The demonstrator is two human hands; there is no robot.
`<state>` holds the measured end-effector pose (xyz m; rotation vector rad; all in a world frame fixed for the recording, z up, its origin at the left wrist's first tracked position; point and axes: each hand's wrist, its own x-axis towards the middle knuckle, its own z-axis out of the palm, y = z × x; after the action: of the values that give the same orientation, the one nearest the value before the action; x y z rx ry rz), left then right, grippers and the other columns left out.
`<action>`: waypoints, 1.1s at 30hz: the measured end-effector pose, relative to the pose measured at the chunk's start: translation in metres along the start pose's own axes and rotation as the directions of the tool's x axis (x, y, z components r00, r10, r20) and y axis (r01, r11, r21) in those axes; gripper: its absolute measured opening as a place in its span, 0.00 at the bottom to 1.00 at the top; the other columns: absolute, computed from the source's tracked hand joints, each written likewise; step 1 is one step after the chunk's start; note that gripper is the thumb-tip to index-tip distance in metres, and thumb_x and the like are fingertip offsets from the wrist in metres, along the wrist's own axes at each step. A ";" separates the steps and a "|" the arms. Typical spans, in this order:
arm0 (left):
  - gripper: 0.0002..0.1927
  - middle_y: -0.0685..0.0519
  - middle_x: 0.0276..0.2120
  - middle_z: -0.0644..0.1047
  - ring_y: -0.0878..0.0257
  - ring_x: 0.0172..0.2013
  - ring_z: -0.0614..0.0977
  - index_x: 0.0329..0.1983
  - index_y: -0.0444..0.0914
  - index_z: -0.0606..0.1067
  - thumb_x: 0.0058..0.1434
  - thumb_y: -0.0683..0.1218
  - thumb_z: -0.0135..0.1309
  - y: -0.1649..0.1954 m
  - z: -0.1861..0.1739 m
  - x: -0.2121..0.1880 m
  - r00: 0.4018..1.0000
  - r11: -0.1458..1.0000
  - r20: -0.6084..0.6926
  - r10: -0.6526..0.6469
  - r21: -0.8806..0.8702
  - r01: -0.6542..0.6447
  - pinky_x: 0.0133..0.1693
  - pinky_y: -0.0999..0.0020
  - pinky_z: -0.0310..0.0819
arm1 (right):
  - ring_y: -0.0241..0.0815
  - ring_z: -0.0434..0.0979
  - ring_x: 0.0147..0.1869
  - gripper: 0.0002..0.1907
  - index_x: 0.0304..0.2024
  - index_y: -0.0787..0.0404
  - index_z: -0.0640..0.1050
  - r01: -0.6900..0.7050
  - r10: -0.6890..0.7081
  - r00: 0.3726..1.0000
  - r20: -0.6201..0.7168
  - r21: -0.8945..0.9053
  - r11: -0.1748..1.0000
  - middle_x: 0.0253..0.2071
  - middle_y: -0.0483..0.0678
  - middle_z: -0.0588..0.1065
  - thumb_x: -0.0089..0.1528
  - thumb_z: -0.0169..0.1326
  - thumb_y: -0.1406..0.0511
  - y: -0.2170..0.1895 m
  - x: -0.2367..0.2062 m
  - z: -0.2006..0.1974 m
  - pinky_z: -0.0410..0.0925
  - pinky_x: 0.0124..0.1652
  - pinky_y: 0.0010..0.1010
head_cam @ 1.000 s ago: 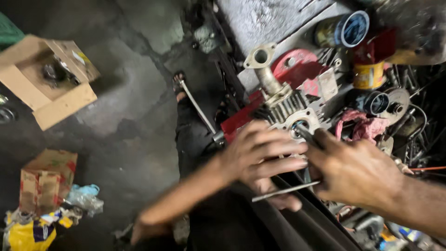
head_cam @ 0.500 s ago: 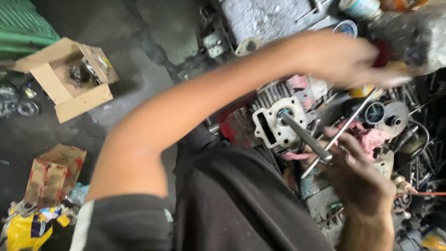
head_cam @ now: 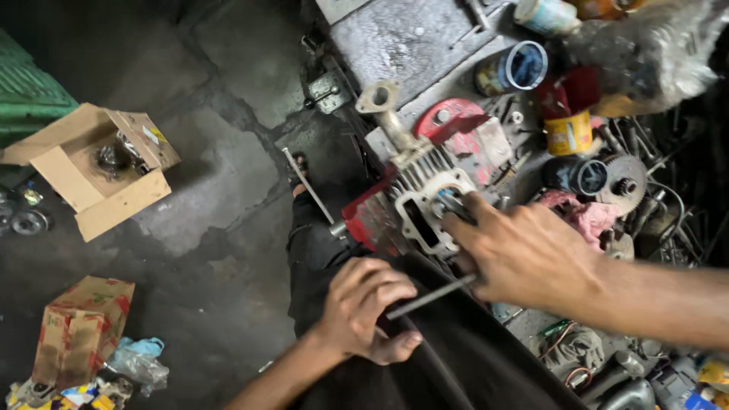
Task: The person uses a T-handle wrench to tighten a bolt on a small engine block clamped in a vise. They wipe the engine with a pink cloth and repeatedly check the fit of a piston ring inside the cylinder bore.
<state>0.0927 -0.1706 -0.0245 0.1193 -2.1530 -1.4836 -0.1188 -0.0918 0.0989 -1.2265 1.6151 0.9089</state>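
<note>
Grasping a thin metal rod (head_cam: 429,297) between curled fingers, the left hand (head_cam: 367,307) rests low against the person's dark trousers (head_cam: 471,357), its grip closed round the rod's lower end while the shaft slants up to the right and passes under the right hand (head_cam: 524,254). That hand lies palm-down with fingers spread over the open face of a finned engine cylinder (head_cam: 425,201), fingertips touching a dark part at the bore; whether its grip is closed on anything cannot be told from this angle. The cylinder sits at the near edge of a grimy metal worktop (head_cam: 410,45), clamped or propped beside a red painted casting (head_cam: 456,121), with a pale intake pipe and flange (head_cam: 383,106) rising behind it. Further out on the worktop stand a blue-rimmed tin (head_cam: 520,68), a yellow can (head_cam: 568,133), a toothed gear (head_cam: 623,182) and a pink rag (head_cam: 585,216). A second long rod (head_cam: 307,186) leans across the cracked concrete floor (head_cam: 228,152) to the left. Beyond it lie an open cardboard box (head_cam: 99,171) holding a metal part, and a smaller printed carton (head_cam: 80,326) near crumpled wrappers.
</note>
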 end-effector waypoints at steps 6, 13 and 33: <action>0.48 0.51 0.57 0.75 0.52 0.58 0.76 0.64 0.42 0.67 0.57 0.82 0.51 -0.066 0.018 0.035 0.959 0.962 -0.095 0.267 -0.022 -0.270 0.57 0.46 0.71 | 0.42 0.80 0.30 0.25 0.57 0.57 0.73 0.097 -0.039 0.973 -0.227 0.247 0.964 0.50 0.57 0.73 0.57 0.54 0.60 0.023 0.026 0.051 0.75 0.27 0.31; 0.53 0.34 0.73 0.52 0.42 0.70 0.57 0.75 0.33 0.51 0.68 0.80 0.37 -0.083 0.125 0.246 0.435 0.984 0.892 0.122 -0.165 0.063 0.66 0.44 0.55 | 0.33 0.65 0.17 0.09 0.51 0.70 0.72 0.316 0.302 0.947 -0.107 0.470 -0.824 0.43 0.65 0.76 0.72 0.50 0.69 -0.003 0.025 0.084 0.60 0.13 0.23; 0.19 0.44 0.23 0.80 0.44 0.25 0.80 0.32 0.41 0.79 0.72 0.55 0.46 0.035 -0.009 0.023 0.634 0.941 0.696 -0.336 0.213 0.265 0.35 0.45 0.73 | 0.52 0.82 0.47 0.37 0.58 0.60 0.74 0.090 -0.193 0.733 -0.652 -0.188 0.978 0.47 0.56 0.75 0.44 0.61 0.59 -0.006 -0.025 0.024 0.74 0.52 0.49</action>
<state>0.0851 -0.1724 0.0178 -0.1138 -2.9625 -1.8366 -0.1045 -0.0636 0.1141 -1.9068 1.9843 0.5018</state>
